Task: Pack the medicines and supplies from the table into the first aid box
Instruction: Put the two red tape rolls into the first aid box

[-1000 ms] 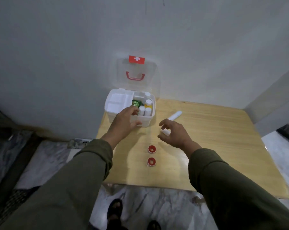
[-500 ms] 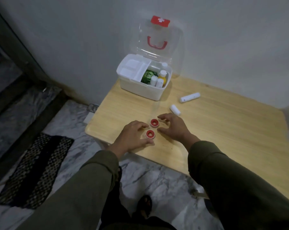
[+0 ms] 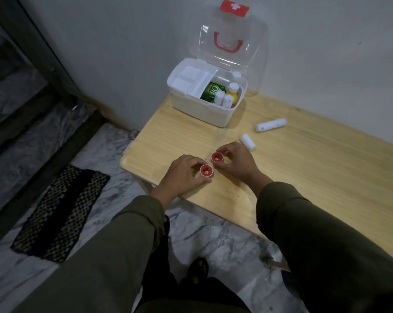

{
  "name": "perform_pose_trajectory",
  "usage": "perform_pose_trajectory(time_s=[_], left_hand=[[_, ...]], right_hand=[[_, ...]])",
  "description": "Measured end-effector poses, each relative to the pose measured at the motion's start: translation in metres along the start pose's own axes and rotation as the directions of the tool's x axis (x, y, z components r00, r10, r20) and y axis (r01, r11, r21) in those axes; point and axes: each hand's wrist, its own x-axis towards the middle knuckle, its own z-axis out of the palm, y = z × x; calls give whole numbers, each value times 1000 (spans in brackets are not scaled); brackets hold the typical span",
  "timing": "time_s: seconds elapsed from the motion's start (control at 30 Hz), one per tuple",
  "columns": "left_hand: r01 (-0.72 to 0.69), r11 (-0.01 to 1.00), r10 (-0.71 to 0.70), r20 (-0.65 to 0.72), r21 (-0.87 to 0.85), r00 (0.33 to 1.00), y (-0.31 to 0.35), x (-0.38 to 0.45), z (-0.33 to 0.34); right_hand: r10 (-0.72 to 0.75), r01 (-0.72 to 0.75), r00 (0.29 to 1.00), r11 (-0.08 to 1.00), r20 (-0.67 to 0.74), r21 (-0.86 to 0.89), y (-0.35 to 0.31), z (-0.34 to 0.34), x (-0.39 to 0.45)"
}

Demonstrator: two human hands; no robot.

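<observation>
Hands pinch 2 red tape rolls: left hand (image 3: 182,175) grips near roll (image 3: 206,170), right hand (image 3: 235,162) far roll (image 3: 217,157). Next, probably lift both into first aid box (image 3: 204,109).

Landmark: first aid box (image 3: 204,111), lid (image 3: 231,39) upright against the wall, so the top is open for entry. Its left half is covered by the white tray (image 3: 191,79); the right half is crowded with bottles (image 3: 225,96). Bench (image 3: 304,168) between box and both hands is bare. Right of the box lie a white tube (image 3: 271,124) and a small roll (image 3: 247,142).
</observation>
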Motion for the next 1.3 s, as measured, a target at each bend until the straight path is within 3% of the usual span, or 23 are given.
perform_pose_trajectory(time_s=[0.23, 0.37, 0.57, 0.8, 1.0, 1.3], left_hand=[[12, 999, -5, -156, 43, 988, 1, 14, -51], [-54, 994, 76, -257, 93, 963, 8, 35, -91], [-107, 980, 152, -290, 167, 945, 14, 91, -152], [-171, 965, 197, -118, 200, 973, 5, 181, -199], [-244, 944, 226, 107, 221, 968, -6, 255, -210], [-275, 934, 214, 261, 225, 941, -20, 288, -199]], right_hand=[[-23, 24, 998, 999, -65, 22, -22, -27, 2], [-81, 87, 987, 995, -136, 41, -50, -53, 17], [-132, 145, 960, 989, -246, 36, -94, -85, 61], [-31, 47, 957, 998, -288, 47, -124, -90, 133], [73, -53, 955, 996, -287, 76, -126, -78, 186], [149, -149, 955, 989, -257, 22, -116, -60, 209]])
